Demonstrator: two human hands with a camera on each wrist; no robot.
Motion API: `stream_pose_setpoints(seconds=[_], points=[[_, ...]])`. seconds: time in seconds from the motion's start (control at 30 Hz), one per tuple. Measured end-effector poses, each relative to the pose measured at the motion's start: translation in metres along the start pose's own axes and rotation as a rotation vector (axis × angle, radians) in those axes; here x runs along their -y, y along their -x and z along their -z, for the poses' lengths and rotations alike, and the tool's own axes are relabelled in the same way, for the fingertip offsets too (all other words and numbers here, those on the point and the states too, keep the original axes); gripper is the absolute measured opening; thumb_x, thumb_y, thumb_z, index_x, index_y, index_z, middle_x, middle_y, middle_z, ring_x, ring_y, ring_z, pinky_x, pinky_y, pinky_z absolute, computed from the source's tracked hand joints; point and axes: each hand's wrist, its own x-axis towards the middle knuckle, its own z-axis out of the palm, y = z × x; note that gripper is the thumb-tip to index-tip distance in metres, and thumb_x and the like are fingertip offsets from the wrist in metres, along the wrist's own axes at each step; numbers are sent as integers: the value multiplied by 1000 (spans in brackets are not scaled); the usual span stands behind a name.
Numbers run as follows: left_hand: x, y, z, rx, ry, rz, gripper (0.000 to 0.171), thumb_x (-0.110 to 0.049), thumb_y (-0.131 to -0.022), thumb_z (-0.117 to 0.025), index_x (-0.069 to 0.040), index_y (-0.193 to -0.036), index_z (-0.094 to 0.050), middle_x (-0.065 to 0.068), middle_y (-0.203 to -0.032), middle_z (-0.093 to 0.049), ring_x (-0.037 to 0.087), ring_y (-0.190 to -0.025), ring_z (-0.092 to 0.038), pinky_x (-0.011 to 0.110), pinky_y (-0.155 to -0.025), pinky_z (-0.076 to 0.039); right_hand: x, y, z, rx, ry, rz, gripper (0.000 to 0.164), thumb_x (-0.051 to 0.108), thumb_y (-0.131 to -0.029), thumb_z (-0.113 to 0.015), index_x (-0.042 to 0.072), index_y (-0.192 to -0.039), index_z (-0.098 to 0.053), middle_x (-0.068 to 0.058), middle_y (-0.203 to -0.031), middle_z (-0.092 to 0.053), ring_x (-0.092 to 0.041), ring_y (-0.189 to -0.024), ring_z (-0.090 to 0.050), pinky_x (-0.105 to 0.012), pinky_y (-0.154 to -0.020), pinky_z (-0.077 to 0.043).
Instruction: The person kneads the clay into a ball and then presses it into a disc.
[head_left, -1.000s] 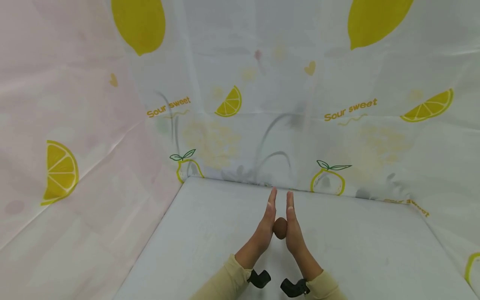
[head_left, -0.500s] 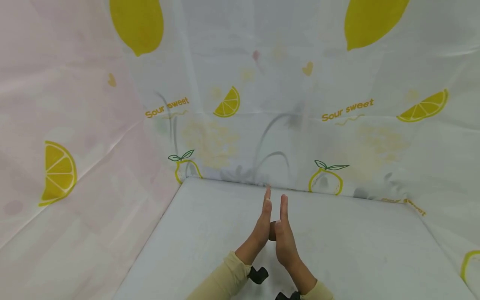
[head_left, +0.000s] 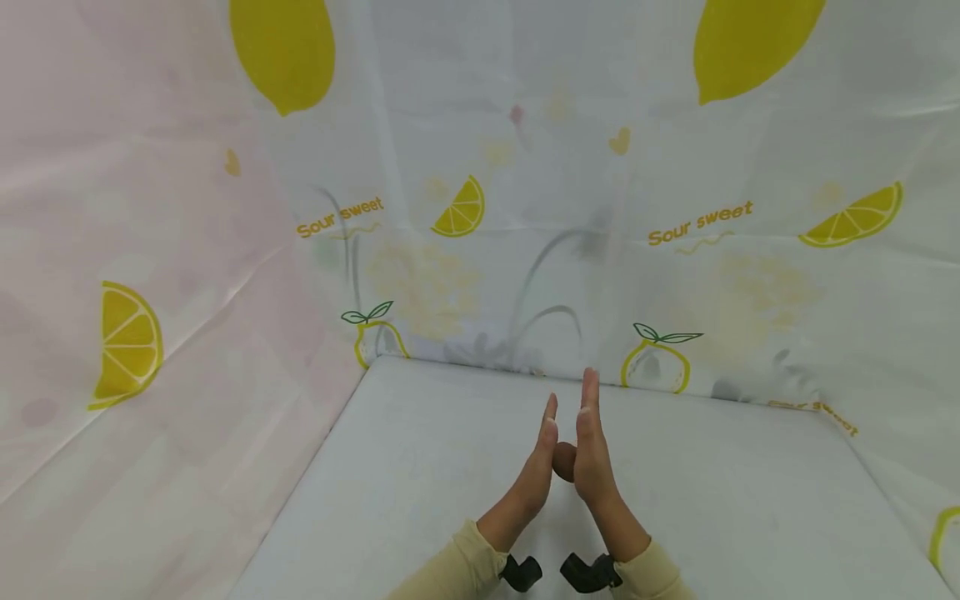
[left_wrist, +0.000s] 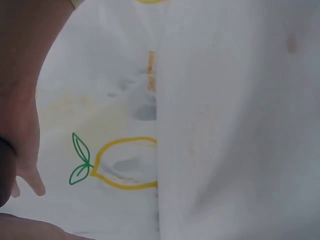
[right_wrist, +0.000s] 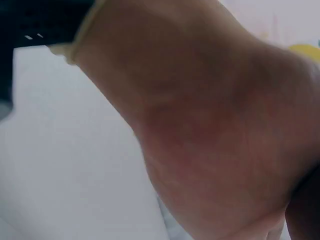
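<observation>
A small brown roundish ball (head_left: 564, 462), smooth and matte, sits between the two palms in the head view. My left hand (head_left: 537, 473) presses it from the left, fingers straight and pointing away. Flat against its other side is my right hand (head_left: 593, 457), also with straight fingers, its fingertips reaching farther forward than the left's. The hands are raised palm to palm, with the ball's sides partly hidden. Dark edges of the ball show at the left border of the left wrist view (left_wrist: 6, 172) and the right border of the right wrist view (right_wrist: 306, 207).
A white tabletop (head_left: 420, 442) lies below the hands. Lemon-printed sheeting (head_left: 480, 275) rises along its back and sides. A black wrist camera (head_left: 521, 573) is on the left wrist and another black camera (head_left: 591, 573) on the right, close together.
The hands have slid against each other: the right hand drew back, then moved forward past the left, which drew back. The ball stays between the palms, first more covered, now more visible.
</observation>
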Motion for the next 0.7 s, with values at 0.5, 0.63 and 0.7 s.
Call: stream_pose_setpoints(seconds=[0.5, 0.63, 0.7], points=[[-14, -1, 3, 20, 19, -115, 71, -58, -107, -4, -16, -164, 8, 2, -170, 10, 19, -154, 12, 59, -120, 4, -36, 11, 9, 58, -30, -152, 57, 30, -113, -13, 9, -163, 5, -9, -170, 7, -27, -155, 10, -30, -121, 0], [-14, -4, 5, -44, 35, -107, 72, -57, -108, -6, -14, -164, 4, 4, -171, 8, 21, -155, 10, 59, -121, 4, -42, 23, 1, 68, -5, -130, 55, 24, -113, -13, 8, -163, 3, -10, -170, 6, -28, -155, 8, -11, -114, -4], [-13, -6, 6, -74, 43, -102, 71, -57, -108, -7, -15, -165, 3, 3, -171, 6, 22, -155, 9, 59, -121, 3, -43, 29, -4, 65, 8, -116, 55, 21, -113, -13, 5, -163, 3, -14, -170, 1, -25, -155, 2, -8, -113, -5]])
